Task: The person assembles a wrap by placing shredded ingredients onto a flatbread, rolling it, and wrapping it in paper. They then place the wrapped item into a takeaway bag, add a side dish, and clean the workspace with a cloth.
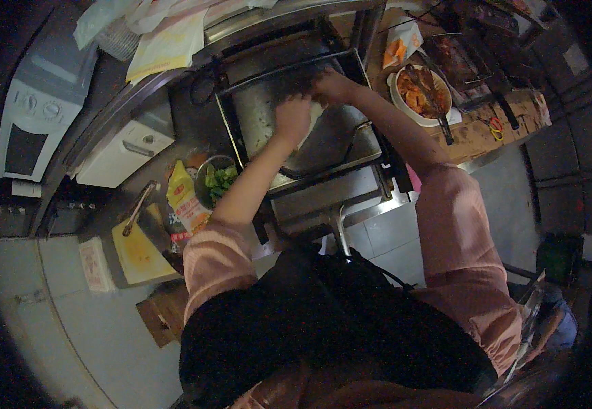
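Note:
Both my hands are close together over a metal griddle plate (pixel 260 115) with a raised dark frame. Below and between them shows a pale, flat, thin piece of what looks like dough (pixel 315 118). My left hand (pixel 294 118) is bent over its left edge, fingers curled and partly hidden by the back of the hand. My right hand (pixel 333 88) reaches in from the right at the far end of the piece, its fingertips dark and hard to make out. Whether the fingers pinch the piece cannot be told.
Right of the griddle, a white bowl of reddish food (pixel 418 97) with tongs and scissors (pixel 495 128) are on a worn board. On the left stand a bowl of green leaves (pixel 218 179), a yellow-topped sauce pouch (pixel 181 189) and a yellow cutting board (pixel 140 250) with tongs.

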`<state>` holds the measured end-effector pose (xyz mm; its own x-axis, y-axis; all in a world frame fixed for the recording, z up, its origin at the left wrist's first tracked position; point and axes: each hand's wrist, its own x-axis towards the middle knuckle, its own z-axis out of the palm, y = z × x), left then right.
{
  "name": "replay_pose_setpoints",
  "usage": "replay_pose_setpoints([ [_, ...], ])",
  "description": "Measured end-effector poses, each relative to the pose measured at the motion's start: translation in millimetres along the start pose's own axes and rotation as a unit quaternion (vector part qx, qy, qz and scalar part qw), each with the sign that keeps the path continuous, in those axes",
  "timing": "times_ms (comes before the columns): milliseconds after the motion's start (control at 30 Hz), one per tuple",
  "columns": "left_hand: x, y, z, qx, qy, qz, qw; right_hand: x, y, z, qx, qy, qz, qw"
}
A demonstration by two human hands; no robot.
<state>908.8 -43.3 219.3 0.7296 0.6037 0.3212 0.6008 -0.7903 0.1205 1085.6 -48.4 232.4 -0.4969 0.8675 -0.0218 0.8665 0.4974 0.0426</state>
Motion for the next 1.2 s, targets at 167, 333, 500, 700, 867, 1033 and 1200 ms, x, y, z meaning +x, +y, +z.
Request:
replay_pose_setpoints([
  [167, -22, 13, -22, -0.035, -0.051, -0.008, 0.998, -14, -17, -2, 0.004, -0.042, 0.013, 0.999],
  [333, -45, 9, -6, -0.033, -0.013, 0.061, 0.997, -33, -34, -22, 0.118, -0.078, -0.039, 0.989],
  [500, -38, 3, 2, -0.078, -0.122, 0.043, 0.989, -29, -34, -19, 0.103, -0.132, -0.017, 0.986],
  [700, -31, -3, -30, -0.200, -0.220, 0.026, 0.954, -20, -33, -25, 0.371, -0.223, 0.023, 0.901],
  [867, -27, -36, 9, -0.216, -0.181, -0.008, 0.959, -7, -20, 0, 0.411, -0.228, -0.038, 0.882],
  [1033, -6, -28, -11, -0.193, -0.323, -0.036, 0.926, -5, -18, 4, 0.323, -0.216, -0.041, 0.921],
  [1200, -12, -25, -20, -0.250, -0.255, -0.004, 0.934, -13, -26, -6, 0.366, -0.196, -0.040, 0.909],
])
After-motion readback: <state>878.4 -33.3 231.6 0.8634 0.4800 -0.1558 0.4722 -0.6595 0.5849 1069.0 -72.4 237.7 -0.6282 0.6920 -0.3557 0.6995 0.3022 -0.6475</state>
